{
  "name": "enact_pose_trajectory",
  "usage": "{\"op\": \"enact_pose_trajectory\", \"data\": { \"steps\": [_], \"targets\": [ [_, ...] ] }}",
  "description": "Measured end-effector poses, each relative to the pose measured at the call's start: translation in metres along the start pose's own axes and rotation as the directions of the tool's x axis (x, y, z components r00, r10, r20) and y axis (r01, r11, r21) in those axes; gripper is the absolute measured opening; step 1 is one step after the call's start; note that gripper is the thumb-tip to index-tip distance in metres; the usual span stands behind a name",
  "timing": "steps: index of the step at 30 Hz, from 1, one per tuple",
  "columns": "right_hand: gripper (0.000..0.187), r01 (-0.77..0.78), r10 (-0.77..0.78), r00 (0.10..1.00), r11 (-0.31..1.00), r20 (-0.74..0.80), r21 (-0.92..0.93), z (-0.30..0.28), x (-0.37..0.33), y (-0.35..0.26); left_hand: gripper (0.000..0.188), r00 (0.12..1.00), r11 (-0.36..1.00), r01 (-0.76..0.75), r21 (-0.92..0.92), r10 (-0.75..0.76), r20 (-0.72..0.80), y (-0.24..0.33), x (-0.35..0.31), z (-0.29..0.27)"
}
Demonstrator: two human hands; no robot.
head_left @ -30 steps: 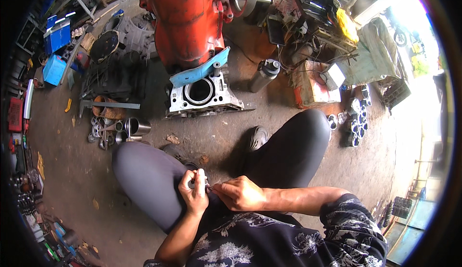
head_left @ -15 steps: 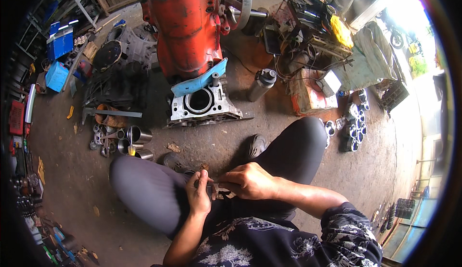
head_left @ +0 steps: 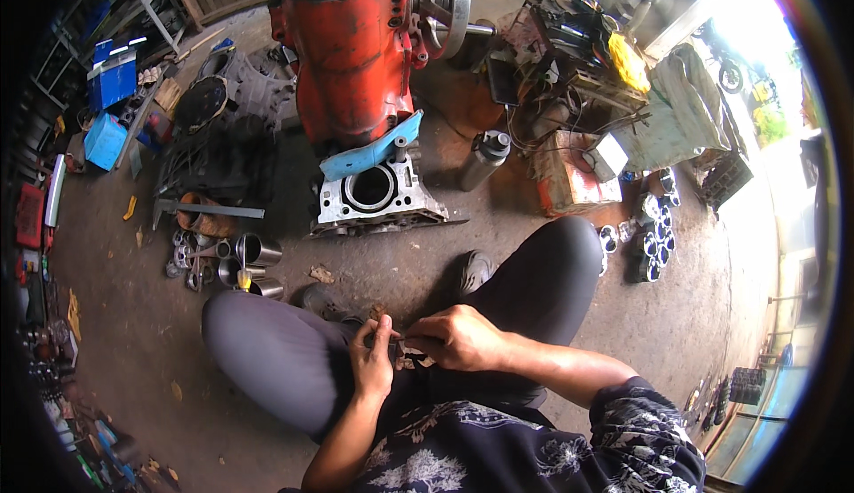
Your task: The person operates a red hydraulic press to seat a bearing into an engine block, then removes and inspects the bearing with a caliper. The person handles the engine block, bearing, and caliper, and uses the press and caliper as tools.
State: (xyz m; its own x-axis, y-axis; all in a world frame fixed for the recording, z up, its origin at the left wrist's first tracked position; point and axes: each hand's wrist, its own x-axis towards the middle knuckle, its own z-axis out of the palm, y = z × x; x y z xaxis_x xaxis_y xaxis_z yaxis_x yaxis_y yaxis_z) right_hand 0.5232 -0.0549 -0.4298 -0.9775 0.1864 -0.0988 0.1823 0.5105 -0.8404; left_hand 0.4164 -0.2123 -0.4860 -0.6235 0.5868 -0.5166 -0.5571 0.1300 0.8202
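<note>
My left hand is closed, thumb up, round a small dark piece whose kind I cannot make out. Close beside it, my right hand is closed in a pinch on a thin dark part that reaches toward the left fingers. Both hands are held low between my bent knees, and the fingers hide most of what they grip. Beyond my feet, a grey metal engine block with a round bore lies under a tall red machine. A light blue sheet hangs across its far side.
Metal cylinder sleeves and connecting rods lie ahead of my left knee. A steel bottle stands right of the block. Several pistons stand farther right, past a worn box. Tools line the left edge.
The left hand has shifted slightly, its fingers bending differently round the dark piece. The right hand stays nearly in place. The background has moved a little with the head.
</note>
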Motion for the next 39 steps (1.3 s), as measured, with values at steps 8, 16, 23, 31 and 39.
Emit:
{"op": "enact_pose_trajectory", "data": {
  "steps": [8, 16, 23, 31, 39],
  "targets": [
    [0.023, 0.046, -0.008, 0.944, 0.993, -0.330, 0.107, 0.046, -0.004, -0.010, 0.040, 0.991, 0.963, 0.034, -0.267, -0.067, -0.115, -0.001, 0.005, -0.003],
    [0.025, -0.027, 0.092, 0.983, 0.927, -0.158, 0.374, 0.022, 0.015, -0.014, 0.044, 0.989, 0.990, -0.136, -0.042, 0.138, 0.054, -0.003, -0.001, -0.004],
    [0.018, 0.075, -0.053, 0.995, 0.956, -0.084, 0.282, 0.011, 0.016, -0.008, 0.058, 0.975, 0.978, 0.030, -0.204, 0.016, 0.220, -0.003, -0.002, -0.005],
    [0.017, 0.124, -0.105, 0.989, 0.971, -0.104, 0.205, 0.013, 0.010, -0.007, 0.064, 0.977, 0.964, 0.070, -0.256, -0.014, 0.214, 0.000, -0.005, 0.002],
    [0.020, -0.089, 0.386, 0.895, 0.647, -0.224, 0.757, 0.004, 0.012, -0.001, 0.064, 0.982, 0.981, -0.118, 0.156, 0.092, 0.167, -0.002, -0.009, 0.000]
  ]
}}
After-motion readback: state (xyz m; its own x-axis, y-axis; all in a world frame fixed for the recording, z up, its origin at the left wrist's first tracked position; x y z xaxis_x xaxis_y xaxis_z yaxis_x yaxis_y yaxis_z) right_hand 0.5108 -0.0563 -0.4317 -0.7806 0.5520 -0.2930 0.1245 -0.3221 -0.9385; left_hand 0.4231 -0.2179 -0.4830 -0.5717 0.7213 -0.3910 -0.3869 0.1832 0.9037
